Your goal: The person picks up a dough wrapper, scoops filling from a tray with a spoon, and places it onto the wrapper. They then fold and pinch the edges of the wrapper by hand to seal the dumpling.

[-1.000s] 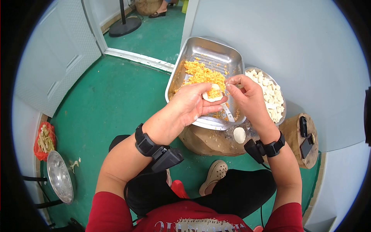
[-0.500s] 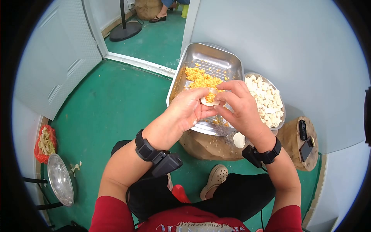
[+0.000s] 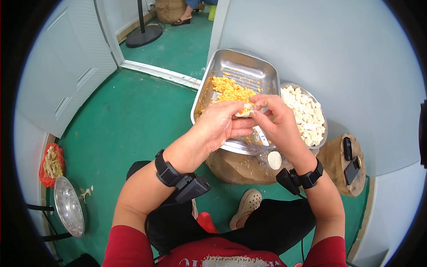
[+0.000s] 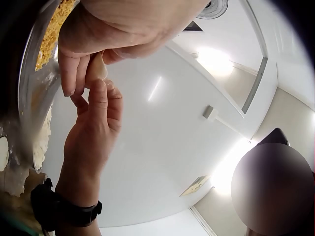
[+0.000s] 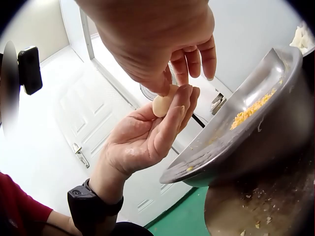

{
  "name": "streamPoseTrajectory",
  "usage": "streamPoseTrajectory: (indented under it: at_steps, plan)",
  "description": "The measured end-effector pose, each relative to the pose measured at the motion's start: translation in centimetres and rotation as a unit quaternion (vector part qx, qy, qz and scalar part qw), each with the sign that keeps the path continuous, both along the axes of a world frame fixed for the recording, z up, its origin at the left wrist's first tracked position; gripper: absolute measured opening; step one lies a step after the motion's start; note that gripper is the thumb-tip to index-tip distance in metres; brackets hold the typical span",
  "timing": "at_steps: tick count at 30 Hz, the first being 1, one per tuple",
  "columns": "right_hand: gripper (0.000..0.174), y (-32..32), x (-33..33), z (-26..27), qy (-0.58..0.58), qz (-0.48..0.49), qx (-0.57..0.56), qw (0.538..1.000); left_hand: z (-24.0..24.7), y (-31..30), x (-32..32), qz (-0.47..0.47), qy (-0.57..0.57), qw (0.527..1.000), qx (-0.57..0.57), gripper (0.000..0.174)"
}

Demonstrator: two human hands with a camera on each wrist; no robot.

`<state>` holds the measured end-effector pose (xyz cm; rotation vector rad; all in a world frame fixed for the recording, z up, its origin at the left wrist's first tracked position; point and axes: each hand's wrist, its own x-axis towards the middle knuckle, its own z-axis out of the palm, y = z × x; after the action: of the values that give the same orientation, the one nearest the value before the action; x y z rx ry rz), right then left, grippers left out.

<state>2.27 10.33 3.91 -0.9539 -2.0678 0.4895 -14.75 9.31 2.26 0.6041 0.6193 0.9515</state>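
A round dough wrapper, part folded around yellow filling into a dumpling [image 3: 244, 112], is between both hands over the near side of a steel tray [image 3: 253, 66]. My left hand [image 3: 220, 121] cradles it on the fingers, thumb at its edge. My right hand [image 3: 281, 119] pinches the opposite edge between thumb and fingertips. In the right wrist view the dumpling [image 5: 163, 104] shows a smooth pale side; in the left wrist view only part of the dough [image 4: 99, 69] appears between the fingers. Crumbly yellow filling [image 3: 229, 89] lies in the tray, near a white-handled utensil [image 3: 261, 135] partly hidden by the hands.
A flat wrapper [image 3: 274, 160] lies on the wooden stump [image 3: 240, 171] under the tray. To the right, a metal bowl holds many pale dough pieces [image 3: 304, 115]. A smaller stump [image 3: 327, 164] carries black devices. An empty steel basin [image 3: 69, 207] leans at far left.
My right hand has come left to the wrapper and now pinches its edge. The wrapper, earlier lying open with filling showing, is now folded up around it.
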Motion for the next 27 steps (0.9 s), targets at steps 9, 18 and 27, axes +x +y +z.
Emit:
streamPoseTrajectory:
  at_steps: [9, 18, 27]
  plan:
    - [0.009, 0.0, 0.4, -0.2, 0.046, -0.008, -0.065, 0.997, 0.2, -0.4, 0.6, -0.056, 0.099, 0.99, 0.077, 0.031]
    - [0.011, 0.3, 0.5, -0.2, 0.181, 0.007, -0.166, 0.969, 0.5, -0.3, 0.6, -0.031, 0.102, 0.992, 0.07, 0.029]
    - [0.017, 0.9, 1.1, -0.9, 0.171, -0.022, -0.156, 0.973, 0.9, 0.1, -0.2, -0.013, 0.094, 0.992, 0.081, 0.029]
